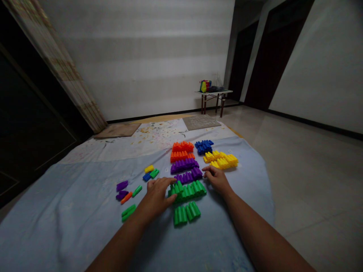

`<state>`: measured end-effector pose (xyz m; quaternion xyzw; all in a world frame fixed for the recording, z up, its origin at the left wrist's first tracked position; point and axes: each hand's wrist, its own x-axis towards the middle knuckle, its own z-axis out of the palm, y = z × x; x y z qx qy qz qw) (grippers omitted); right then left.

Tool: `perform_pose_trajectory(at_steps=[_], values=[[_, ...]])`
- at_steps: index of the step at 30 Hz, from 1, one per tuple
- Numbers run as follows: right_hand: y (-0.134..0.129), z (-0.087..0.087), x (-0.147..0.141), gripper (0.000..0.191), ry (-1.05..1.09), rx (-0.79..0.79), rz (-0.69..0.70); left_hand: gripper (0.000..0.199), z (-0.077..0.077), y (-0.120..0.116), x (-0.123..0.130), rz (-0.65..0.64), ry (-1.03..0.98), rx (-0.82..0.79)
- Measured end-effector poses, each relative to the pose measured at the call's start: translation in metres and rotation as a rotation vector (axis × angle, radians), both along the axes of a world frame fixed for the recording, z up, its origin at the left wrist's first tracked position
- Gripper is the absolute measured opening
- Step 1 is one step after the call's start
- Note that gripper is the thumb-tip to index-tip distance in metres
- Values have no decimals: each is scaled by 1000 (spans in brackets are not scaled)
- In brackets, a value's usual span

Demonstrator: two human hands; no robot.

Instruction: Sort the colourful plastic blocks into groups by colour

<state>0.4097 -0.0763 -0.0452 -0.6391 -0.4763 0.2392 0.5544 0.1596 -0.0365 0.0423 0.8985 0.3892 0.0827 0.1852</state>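
Short ridged plastic tube pieces lie in colour groups on the bedspread. My left hand (160,192) has its thumb and fingers around the left end of a row of green pieces (188,192), where some sit on top of others. A second green group (186,214) lies nearer to me. My right hand (217,178) is beside the right end of the purple pieces (185,165), thumb and forefinger slightly apart, with nothing visible between them. Behind these are orange pieces (182,151), blue pieces (204,146) and yellow pieces (222,160).
Left of my left hand lie scattered pieces: purple (122,185), orange (126,198), green (129,212) and yellow (149,169). The light blue bedspread (85,211) has folds. Two mats (201,122) lie at its far end. A small table (214,92) with bags stands by the wall.
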Motion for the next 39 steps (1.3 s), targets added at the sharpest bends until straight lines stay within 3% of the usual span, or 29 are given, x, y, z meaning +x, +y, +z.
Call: perform_pose_trajectory(at_steps=[12, 30, 34, 39], values=[[1, -1, 2, 23, 26, -2, 12, 44, -2, -8, 37, -81, 30, 40], [2, -6, 4, 24, 31, 6, 22, 42, -17, -5, 36, -106, -16, 19], [1, -4, 3, 24, 23, 3, 18, 42, -9, 2, 28, -36, -52, 19], [0, -3, 2, 23, 26, -4, 25, 35, 1, 35, 6, 204, -39, 122]])
